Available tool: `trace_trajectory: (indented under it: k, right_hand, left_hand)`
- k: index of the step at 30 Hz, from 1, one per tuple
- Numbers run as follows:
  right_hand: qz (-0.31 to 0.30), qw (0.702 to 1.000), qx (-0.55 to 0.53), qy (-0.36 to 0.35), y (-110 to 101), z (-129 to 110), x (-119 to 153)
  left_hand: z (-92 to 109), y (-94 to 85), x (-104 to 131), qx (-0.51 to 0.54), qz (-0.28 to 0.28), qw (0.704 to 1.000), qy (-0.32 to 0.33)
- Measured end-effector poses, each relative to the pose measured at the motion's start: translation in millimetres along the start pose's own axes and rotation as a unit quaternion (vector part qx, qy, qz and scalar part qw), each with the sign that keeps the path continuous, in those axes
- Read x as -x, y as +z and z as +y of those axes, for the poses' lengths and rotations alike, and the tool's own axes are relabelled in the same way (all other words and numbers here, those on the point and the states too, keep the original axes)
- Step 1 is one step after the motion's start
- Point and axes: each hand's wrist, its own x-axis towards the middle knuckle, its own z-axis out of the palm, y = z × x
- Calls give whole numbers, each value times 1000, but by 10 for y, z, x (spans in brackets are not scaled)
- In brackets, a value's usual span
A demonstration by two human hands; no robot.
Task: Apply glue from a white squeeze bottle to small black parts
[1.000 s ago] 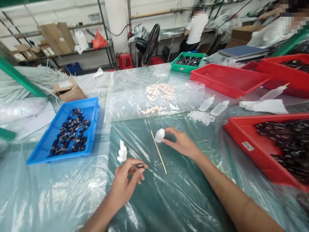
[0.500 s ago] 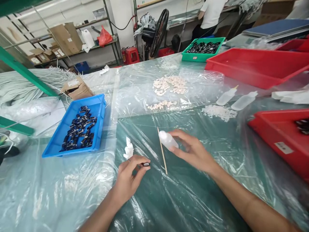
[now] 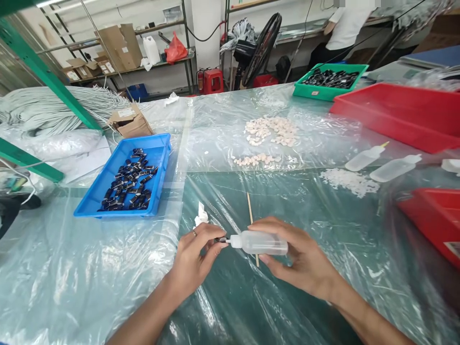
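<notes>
**Two hands, one translucent bottle, one small black piece**

Two bare hands work over a desk (image 3: 230,306) covered in clear plastic sheeting. The left hand (image 3: 196,249) is clamped on one small black piece (image 3: 219,239), thumb and forefinger pinched together; its forearm rises from the lower left, back of the hand up, a ring on one finger. The right hand (image 3: 300,254) comes from the lower right, closed round one translucent white plastic squeeze bottle (image 3: 266,243), fingers along the far side and thumb along the near. The bottle lies level, its nozzle pointing left and meeting the small black piece, midway between the hands.

One thin pale wooden stick (image 3: 249,208) lies on the desk, passing under the bottle. One crumpled white tissue (image 3: 201,214) sits just behind the left hand. To the left is one blue plastic tray (image 3: 164,177) of black pieces, too jumbled to count.

Farther right lie two more translucent bottles (image 3: 395,168), beside one heap of white flakes (image 3: 350,182). Pale round discs (image 3: 271,130) form two groups, the larger behind the smaller. Two red plastic trays (image 3: 391,117) stand at the right. Beyond, one green plastic tray (image 3: 315,93) holds more black pieces.
</notes>
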Motion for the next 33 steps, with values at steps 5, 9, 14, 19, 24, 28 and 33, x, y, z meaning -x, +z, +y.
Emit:
trace_trajectory:
  k: [5, 9, 14, 19, 24, 28, 33]
  right_hand:
    - [27, 999, -27, 36, 29, -65, 43]
    - [58, 998, -15, 25, 71, -161, 97]
    - [92, 995, 26, 15, 104, -226, 156]
    - [89, 993, 72, -21, 98, -232, 187]
    - [98, 989, 101, -42, 109, -258, 213]
    - [98, 988, 111, -30, 111, -260, 226]
    - [87, 989, 116, -24, 85, -234, 225]
  left_hand:
    - [-1, -8, -12, -31, -3, 999, 19]
    - [21, -24, -13, -34, -6, 999, 28]
    - [31, -11, -7, -61, -9, 998, 34]
    - [42, 3, -11, -75, -11, 996, 38]
    - [61, -5, -17, -85, -9, 995, 46]
    - [68, 4, -12, -96, -12, 994, 52]
    - [73, 18, -10, -98, -10, 994, 38]
